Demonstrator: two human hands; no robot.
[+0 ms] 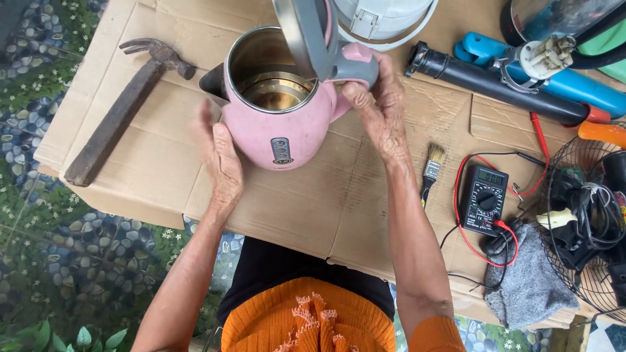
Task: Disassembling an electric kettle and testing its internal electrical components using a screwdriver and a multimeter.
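We work over flattened cardboard (pixel 313 215) spread on a floor patterned with pebbles and small flowers. Our left hand (pixel 220 163) lies flat against the side of a pink electric kettle (pixel 280 124), fingers spread rather than closed, while our right hand (pixel 378 107) is clamped on its handle (pixel 355 68) at the far side. The kettle sits between our hands, upright or slightly tipped, its grey lid (pixel 303 32) flipped open to show a steel interior with a brownish, stained bottom; a small dark window marks the front of the pink shell. To the left of our left hand lies a rusty hammer (pixel 124 104); to the right of our right hand are a paintbrush (pixel 430 169), a multimeter (pixel 484 199) with red leads, and a black pipe (pixel 495 85). We judge the open lid could swing down on our fingers, and the smooth shell could slip from the flat left palm.
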